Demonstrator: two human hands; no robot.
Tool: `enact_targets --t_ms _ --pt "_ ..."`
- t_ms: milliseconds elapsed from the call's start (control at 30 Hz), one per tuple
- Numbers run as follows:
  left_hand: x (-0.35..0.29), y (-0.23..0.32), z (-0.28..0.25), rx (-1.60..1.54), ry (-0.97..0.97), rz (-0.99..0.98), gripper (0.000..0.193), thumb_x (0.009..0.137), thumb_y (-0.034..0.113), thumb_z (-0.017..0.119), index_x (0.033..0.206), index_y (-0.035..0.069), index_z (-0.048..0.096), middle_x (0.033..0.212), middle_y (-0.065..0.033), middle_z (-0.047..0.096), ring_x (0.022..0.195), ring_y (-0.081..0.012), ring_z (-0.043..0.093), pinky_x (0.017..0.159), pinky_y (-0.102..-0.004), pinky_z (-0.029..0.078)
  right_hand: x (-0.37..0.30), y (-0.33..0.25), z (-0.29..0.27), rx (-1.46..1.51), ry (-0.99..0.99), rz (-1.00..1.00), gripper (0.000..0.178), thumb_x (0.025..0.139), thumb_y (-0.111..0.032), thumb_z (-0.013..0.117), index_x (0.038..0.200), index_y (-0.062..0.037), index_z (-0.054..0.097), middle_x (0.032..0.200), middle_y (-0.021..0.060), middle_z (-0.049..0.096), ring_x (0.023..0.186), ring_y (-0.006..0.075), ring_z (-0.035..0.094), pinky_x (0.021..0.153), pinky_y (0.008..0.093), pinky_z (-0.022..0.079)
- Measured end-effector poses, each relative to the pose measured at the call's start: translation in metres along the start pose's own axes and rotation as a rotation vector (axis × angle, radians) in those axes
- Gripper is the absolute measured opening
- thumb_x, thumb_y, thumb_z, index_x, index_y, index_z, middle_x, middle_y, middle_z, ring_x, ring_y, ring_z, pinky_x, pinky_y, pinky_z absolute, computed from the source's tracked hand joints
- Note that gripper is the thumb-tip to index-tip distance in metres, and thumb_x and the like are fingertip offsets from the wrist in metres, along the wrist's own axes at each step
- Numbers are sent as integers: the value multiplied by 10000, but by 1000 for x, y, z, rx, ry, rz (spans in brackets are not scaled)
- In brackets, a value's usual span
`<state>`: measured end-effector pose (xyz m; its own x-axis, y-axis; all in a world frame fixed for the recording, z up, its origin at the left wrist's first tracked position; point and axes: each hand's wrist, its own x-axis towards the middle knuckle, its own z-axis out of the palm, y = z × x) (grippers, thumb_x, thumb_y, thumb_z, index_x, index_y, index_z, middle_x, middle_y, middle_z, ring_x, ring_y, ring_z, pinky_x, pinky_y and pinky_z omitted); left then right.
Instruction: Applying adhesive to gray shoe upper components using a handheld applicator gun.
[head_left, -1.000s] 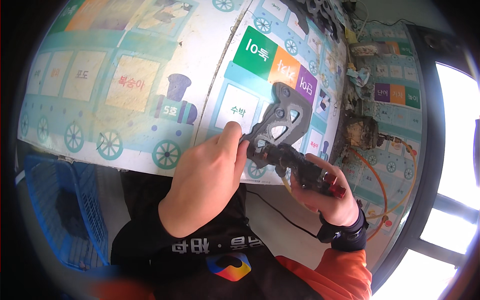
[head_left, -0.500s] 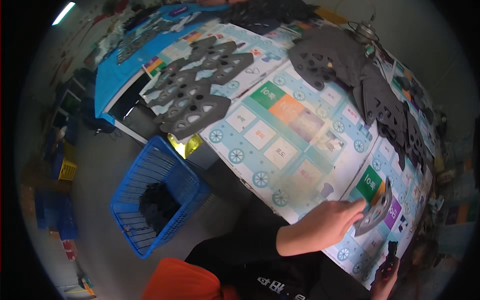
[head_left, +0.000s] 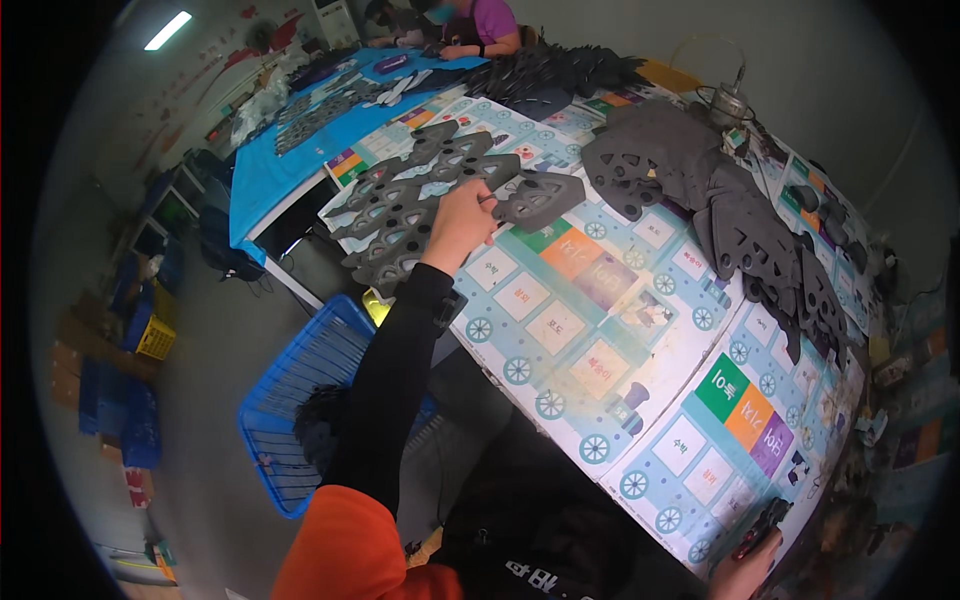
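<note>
The table covered by a pale train-patterned play mat (head_left: 590,330) has open mat in its middle, while its near edge runs diagonally above a blue wire basket (head_left: 300,400) on the floor. The left hand (head_left: 462,215) reaches far out, fingers closed on the edge of a dark grey perforated foam piece (head_left: 540,197), which lies flat at the right end of a row of similar grey pieces (head_left: 410,200). The right hand (head_left: 745,570), low by the mat's corner, grips a small black tool (head_left: 765,522).
</note>
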<state>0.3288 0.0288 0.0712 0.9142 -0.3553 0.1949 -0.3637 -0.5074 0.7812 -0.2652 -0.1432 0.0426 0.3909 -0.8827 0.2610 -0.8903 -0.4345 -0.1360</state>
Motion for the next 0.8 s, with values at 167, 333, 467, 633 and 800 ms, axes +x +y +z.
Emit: enact_targets --t_ms 167,333,467,633,800 --pt "17 -44 0 155 66 -104 131 983 125 643 942 6 682 724 -126 753 573 -211 724 591 -380 561 0 -2 -3 2 -53 54 410 963 -228 609 1303 -6 555 1055 329 663 933 546 631 809 633 476" --pt "37 -56 -2 247 100 -92 140 972 158 671 949 23 698 687 -106 750 540 -187 699 553 -353 532 1 -7 -7 -4 -88 107 407 957 -217 598 1304 -7 560 1073 321 663 957 530 635 812 624 483" --pt "47 -56 -5 160 30 -161 179 975 155 640 925 -8 695 684 -95 756 572 -198 725 592 -365 541 2 -11 -8 8 -79 106 412 947 -215 595 1294 6 564 1072 321 658 955 535 635 815 622 489" --pt "55 -61 -9 156 -18 -198 219 974 170 636 869 -10 704 653 -83 744 566 -183 715 581 -359 532 2 -11 -8 3 -104 126 418 944 -210 589 1299 11 564 1071 330 649 960 542 632 826 615 499" --pt "56 -63 -11 138 -41 -242 307 963 188 642 719 15 711 613 -66 726 560 -182 707 572 -358 526 1 -11 -8 43 -59 85 422 944 -200 583 1306 16 555 1128 327 634 1008 536 624 857 602 501"
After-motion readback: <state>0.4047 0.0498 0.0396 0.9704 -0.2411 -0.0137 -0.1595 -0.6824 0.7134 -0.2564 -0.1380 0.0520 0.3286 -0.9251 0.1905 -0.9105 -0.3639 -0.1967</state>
